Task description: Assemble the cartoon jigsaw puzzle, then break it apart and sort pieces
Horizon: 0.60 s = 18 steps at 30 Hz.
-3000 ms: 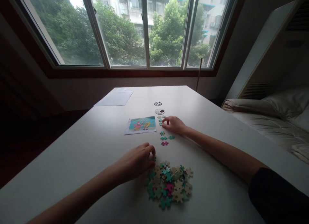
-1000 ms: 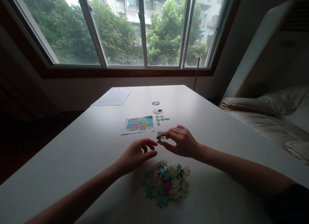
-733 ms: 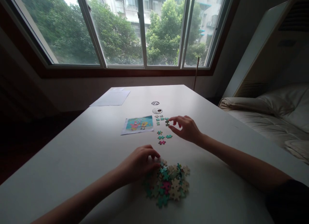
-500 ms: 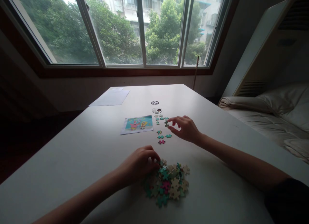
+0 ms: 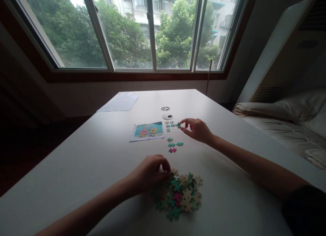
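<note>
Right hand: the right hand (image 5: 197,130) reaches out over the middle of the desk with the forearm stretched forward from the near right corner. The wrist is low and the palm is turned to the left.
Right hand grip: thumb and forefinger are pinched on a green puzzle piece (image 5: 179,125), and the other fingers are loosely bent behind them.
Held piece: it is just above the desk surface, at the right end of a small row of pieces (image 5: 169,124). Whether it touches them cannot be told.
Left hand: the left hand (image 5: 150,173) lies nearer the near edge. Its forearm comes in from the near left corner and the knuckles are up.
Left hand grip: the fingers are curled under, with the tips down on the left rim of the pile of pieces (image 5: 182,195). Whether they have hold of a piece cannot be told.
Pile: teal, cream and pink pieces are heaped loosely near the near edge, right of the left hand.
Loose pieces: three loose pieces (image 5: 174,145) lie between the two hands, apart from the pile.
Picture card: a picture card (image 5: 147,131) lies flat at mid-desk, just left of the small row.
Discs: two round discs (image 5: 167,116) sit beyond the row, toward the far edge.
Paper: a sheet of paper (image 5: 119,102) lies at the far left corner.
Desk: the desk (image 5: 102,161) is white, with its far edge toward the window (image 5: 152,29).
Bed: a bed (image 5: 287,124) stands off the desk's right edge.
</note>
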Each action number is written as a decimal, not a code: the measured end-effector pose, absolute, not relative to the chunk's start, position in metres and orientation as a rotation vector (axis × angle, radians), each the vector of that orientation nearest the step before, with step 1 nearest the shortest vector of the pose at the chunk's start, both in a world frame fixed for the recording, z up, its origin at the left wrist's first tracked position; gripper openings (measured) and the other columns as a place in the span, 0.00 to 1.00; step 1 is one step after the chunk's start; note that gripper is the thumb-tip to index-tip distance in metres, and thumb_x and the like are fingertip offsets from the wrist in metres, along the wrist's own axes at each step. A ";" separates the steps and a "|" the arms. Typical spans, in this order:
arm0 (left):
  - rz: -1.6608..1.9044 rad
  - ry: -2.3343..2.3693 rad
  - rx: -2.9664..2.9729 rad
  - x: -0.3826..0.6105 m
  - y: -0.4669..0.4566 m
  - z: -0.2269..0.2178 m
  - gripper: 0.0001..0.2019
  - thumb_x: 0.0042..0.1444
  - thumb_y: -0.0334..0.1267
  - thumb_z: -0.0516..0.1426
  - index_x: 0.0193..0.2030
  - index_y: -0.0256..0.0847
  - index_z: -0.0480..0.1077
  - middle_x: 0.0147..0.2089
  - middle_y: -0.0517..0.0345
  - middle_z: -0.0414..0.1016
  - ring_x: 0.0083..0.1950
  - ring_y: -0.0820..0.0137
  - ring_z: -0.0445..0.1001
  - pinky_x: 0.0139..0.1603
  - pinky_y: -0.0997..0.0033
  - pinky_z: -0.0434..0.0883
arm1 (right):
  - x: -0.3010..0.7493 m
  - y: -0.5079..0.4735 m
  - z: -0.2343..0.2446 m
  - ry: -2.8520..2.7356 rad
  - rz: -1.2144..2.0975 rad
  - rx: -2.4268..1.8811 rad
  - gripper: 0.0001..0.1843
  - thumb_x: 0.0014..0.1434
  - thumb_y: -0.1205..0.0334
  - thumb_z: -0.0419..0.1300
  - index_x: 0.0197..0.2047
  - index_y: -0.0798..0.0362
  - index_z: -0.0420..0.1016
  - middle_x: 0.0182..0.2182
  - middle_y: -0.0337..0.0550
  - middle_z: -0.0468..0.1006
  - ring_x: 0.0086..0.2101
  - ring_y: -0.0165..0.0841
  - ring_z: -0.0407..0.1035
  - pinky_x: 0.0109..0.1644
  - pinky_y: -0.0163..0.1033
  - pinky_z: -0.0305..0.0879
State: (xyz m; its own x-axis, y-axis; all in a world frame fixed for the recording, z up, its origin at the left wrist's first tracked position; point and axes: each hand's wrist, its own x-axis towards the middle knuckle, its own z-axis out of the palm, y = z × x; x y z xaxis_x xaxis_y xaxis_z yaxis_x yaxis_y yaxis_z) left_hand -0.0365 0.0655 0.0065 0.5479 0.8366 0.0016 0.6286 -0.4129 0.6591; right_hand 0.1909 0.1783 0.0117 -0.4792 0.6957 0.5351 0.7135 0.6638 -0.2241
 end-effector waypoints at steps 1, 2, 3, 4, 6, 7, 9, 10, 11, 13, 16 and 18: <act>0.456 1.177 2.150 -0.037 0.066 0.007 0.03 0.47 0.34 0.57 0.29 0.38 0.71 0.29 0.60 0.70 0.28 0.75 0.64 0.29 0.78 0.62 | 0.191 0.186 0.013 -2.287 -0.026 -1.104 0.14 0.55 0.56 0.54 0.43 0.53 0.70 0.29 0.38 0.75 0.25 0.26 0.65 0.34 0.34 0.59; 0.472 1.179 2.117 -0.037 0.066 0.008 0.03 0.47 0.34 0.56 0.29 0.38 0.71 0.28 0.61 0.71 0.28 0.75 0.63 0.29 0.78 0.62 | 0.191 0.195 0.014 -2.293 -0.012 -1.129 0.14 0.55 0.56 0.54 0.43 0.53 0.70 0.29 0.39 0.75 0.25 0.26 0.65 0.33 0.34 0.59; 0.489 1.183 2.081 -0.038 0.067 0.008 0.04 0.47 0.34 0.56 0.29 0.38 0.71 0.28 0.61 0.71 0.28 0.75 0.63 0.28 0.78 0.62 | 0.191 0.204 0.015 -2.293 0.007 -1.166 0.14 0.55 0.56 0.54 0.43 0.53 0.71 0.29 0.39 0.75 0.25 0.26 0.65 0.32 0.34 0.59; 0.510 1.188 2.045 -0.039 0.068 0.008 0.04 0.48 0.35 0.56 0.29 0.38 0.71 0.28 0.61 0.71 0.28 0.75 0.63 0.28 0.78 0.61 | 0.191 0.214 0.015 -2.287 0.036 -1.217 0.14 0.55 0.55 0.54 0.43 0.52 0.71 0.30 0.39 0.75 0.26 0.27 0.66 0.32 0.33 0.59; 0.554 1.196 1.988 -0.041 0.070 0.006 0.05 0.48 0.35 0.55 0.29 0.37 0.70 0.27 0.61 0.70 0.28 0.75 0.63 0.27 0.78 0.61 | 0.189 0.233 0.013 -2.276 0.129 -1.333 0.15 0.54 0.54 0.55 0.42 0.52 0.72 0.30 0.40 0.75 0.28 0.28 0.67 0.33 0.33 0.59; 0.583 1.205 1.967 -0.041 0.071 0.005 0.05 0.48 0.36 0.55 0.29 0.37 0.70 0.26 0.61 0.70 0.27 0.75 0.62 0.27 0.78 0.60 | 0.187 0.242 0.012 -2.277 0.184 -1.380 0.15 0.54 0.54 0.55 0.42 0.53 0.72 0.31 0.41 0.76 0.29 0.28 0.67 0.33 0.33 0.59; 0.640 1.229 1.932 -0.043 0.073 0.002 0.05 0.48 0.36 0.55 0.29 0.37 0.69 0.26 0.62 0.69 0.26 0.76 0.61 0.26 0.78 0.59 | 0.184 0.258 0.007 -2.297 0.254 -1.425 0.16 0.53 0.53 0.55 0.41 0.53 0.73 0.31 0.41 0.76 0.30 0.28 0.68 0.34 0.32 0.60; 0.665 1.242 1.915 -0.043 0.073 0.001 0.05 0.48 0.35 0.55 0.29 0.37 0.69 0.26 0.62 0.68 0.26 0.77 0.60 0.25 0.78 0.59 | 0.181 0.264 0.004 -2.309 0.276 -1.437 0.15 0.53 0.53 0.56 0.40 0.53 0.74 0.31 0.41 0.76 0.30 0.28 0.68 0.33 0.32 0.60; 0.686 1.255 1.896 -0.044 0.074 0.000 0.04 0.48 0.35 0.55 0.29 0.37 0.69 0.26 0.63 0.68 0.25 0.77 0.60 0.25 0.78 0.58 | 0.179 0.269 0.001 -2.322 0.290 -1.445 0.15 0.52 0.53 0.57 0.39 0.53 0.74 0.30 0.41 0.76 0.29 0.28 0.68 0.32 0.32 0.60; 0.706 1.266 1.859 -0.044 0.075 -0.002 0.04 0.48 0.34 0.54 0.29 0.37 0.68 0.25 0.63 0.67 0.24 0.78 0.58 0.24 0.78 0.57 | 0.175 0.277 -0.004 -2.342 0.320 -1.465 0.15 0.51 0.54 0.58 0.38 0.53 0.75 0.31 0.42 0.76 0.29 0.28 0.68 0.31 0.31 0.59; 0.715 1.248 1.827 -0.045 0.075 -0.002 0.03 0.48 0.34 0.55 0.28 0.36 0.68 0.25 0.64 0.67 0.23 0.78 0.57 0.23 0.79 0.56 | 0.170 0.282 -0.008 -2.362 0.351 -1.483 0.15 0.50 0.53 0.59 0.38 0.52 0.76 0.32 0.43 0.76 0.29 0.29 0.68 0.30 0.31 0.59; 0.717 1.234 1.813 -0.045 0.075 -0.003 0.03 0.47 0.34 0.55 0.28 0.36 0.68 0.25 0.64 0.67 0.23 0.79 0.57 0.23 0.79 0.55 | 0.169 0.284 -0.010 -2.373 0.365 -1.489 0.15 0.49 0.53 0.59 0.38 0.52 0.76 0.32 0.42 0.76 0.30 0.29 0.68 0.30 0.30 0.59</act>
State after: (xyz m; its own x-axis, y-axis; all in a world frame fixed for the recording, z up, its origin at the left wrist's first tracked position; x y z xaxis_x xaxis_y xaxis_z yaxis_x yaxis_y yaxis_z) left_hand -0.0453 0.0750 -0.0025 0.3607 0.9326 0.0115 0.4721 -0.1932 0.8601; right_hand 0.1691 0.2836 -0.0096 -0.4088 0.9036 0.1283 0.8231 0.4258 -0.3758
